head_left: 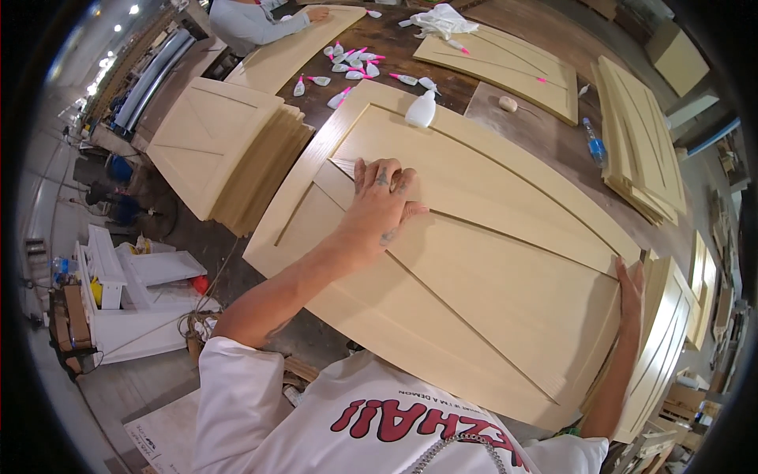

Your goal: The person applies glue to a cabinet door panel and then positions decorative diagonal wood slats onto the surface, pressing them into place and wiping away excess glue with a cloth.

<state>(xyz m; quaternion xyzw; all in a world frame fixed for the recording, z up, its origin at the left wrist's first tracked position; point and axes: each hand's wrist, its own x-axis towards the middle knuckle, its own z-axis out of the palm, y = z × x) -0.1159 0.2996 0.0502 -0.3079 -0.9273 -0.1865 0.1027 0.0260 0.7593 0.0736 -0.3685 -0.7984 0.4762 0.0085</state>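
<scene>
A large pale wooden door panel (505,268) with a raised frame and diagonal grooves lies tilted in front of me, its near edge against my shirt. My left hand (383,197) rests on its upper left part, over a diagonal strip. The fingers there are bent down and the thumb points to the right; whatever lies under them, if anything, is hidden. At the panel's right edge my right hand (630,288) grips the frame, with fingertips near the far corner. A white glue bottle (421,109) lies on the panel's far rail, beyond my left hand.
Several small glue bottles with pink tips (355,62) lie on the dark table (316,99). Panel stacks stand at left (213,142) and right (639,134). Another panel (505,63) bears a white cloth (444,21). A plastic bottle (594,142) lies nearby. Another person's hand (317,14) touches a far panel.
</scene>
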